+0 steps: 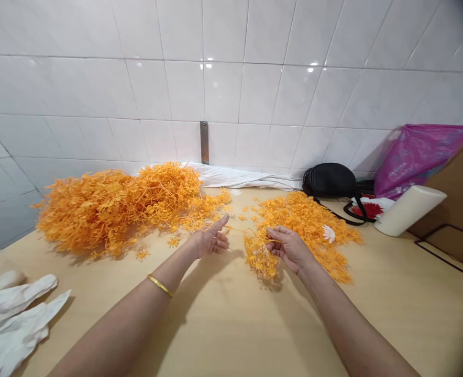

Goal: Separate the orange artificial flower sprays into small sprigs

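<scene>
My right hand [290,248] pinches a sprig of orange plastic flowers [263,256], whose small blossoms hang just above the table. A thin orange stem [237,229] runs leftward from that sprig toward my left hand [211,240]. The thumb of my left hand points up and away from its loosely curled fingers, with no grip visible. Left of it rises a large tangled heap of orange plastic flower sprigs [113,209]. Behind and beside my right hand spreads a flatter pile of loose orange blossoms [306,220], with a pale pink flower [328,233] on top.
White gloves [17,306] lie at the left front of the table [231,324]. At the right are a black pouch [329,180] with a strap, a cream-coloured roll [410,210], a red flower [367,210], a purple bag [420,157] and a brown board [451,199]. White cloth [251,178] lies along the tiled wall.
</scene>
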`<action>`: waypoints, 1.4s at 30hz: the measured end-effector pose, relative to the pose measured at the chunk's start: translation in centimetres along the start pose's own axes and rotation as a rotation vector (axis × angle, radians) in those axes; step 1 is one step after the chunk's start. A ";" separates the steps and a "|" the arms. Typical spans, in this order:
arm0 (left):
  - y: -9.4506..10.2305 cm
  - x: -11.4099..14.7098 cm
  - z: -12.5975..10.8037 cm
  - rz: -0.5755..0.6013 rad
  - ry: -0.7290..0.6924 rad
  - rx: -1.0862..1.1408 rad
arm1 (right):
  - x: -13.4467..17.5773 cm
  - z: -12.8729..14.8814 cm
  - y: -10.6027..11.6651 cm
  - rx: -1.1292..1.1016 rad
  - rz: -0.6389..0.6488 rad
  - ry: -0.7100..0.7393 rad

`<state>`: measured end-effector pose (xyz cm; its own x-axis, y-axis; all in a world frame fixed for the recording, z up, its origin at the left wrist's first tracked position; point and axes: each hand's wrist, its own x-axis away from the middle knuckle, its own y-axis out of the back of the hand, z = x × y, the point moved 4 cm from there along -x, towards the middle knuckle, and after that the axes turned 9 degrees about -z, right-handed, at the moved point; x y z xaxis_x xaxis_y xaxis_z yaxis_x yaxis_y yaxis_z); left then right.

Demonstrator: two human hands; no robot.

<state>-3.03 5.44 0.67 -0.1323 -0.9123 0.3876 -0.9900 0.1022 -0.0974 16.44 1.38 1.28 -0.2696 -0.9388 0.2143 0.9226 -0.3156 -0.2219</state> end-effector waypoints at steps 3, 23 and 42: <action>1.2 2.7 0.3 0.083 -0.035 -0.233 | 0.4 -1.0 0.6 -0.039 -0.016 -0.019; -3.4 -0.8 2.2 -0.097 -0.676 -0.592 | -0.8 -2.2 -2.8 0.375 0.339 0.167; -2.0 0.3 0.7 -0.488 -0.944 -0.635 | -3.1 -1.1 -0.4 1.429 -0.118 0.678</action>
<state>-1.05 4.66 0.31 0.0838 -0.8109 -0.5792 -0.8092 -0.3946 0.4353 16.60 4.25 -0.29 -0.0631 -0.9276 -0.3681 0.2710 -0.3709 0.8883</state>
